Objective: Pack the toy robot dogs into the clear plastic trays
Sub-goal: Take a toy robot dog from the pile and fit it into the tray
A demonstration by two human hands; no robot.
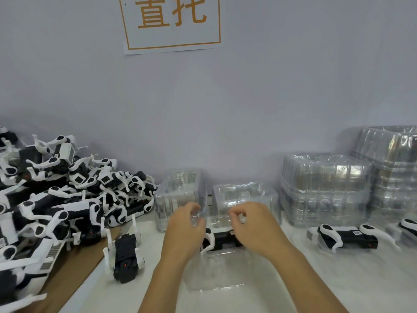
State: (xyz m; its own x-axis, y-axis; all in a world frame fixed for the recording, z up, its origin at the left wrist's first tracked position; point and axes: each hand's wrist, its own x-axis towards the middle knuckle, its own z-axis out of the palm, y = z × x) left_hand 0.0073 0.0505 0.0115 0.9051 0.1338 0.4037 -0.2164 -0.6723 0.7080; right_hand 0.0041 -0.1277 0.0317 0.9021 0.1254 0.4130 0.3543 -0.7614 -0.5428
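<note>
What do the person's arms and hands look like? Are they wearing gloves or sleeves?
No gloves and no sleeves in view. The left hand and right hand are bare, as are both forearms down to the picture's bottom edge. No rings, watch or bracelets show.

A toy robot dog (222,239) lies largely hidden between the left hand (184,227) and right hand (255,227) — whether either hand's fingers grip the clear tray (216,276) cannot be told. The heap of dogs (56,188) runs off the left edge; the wall sign (172,23) is cut off at the top.
</note>
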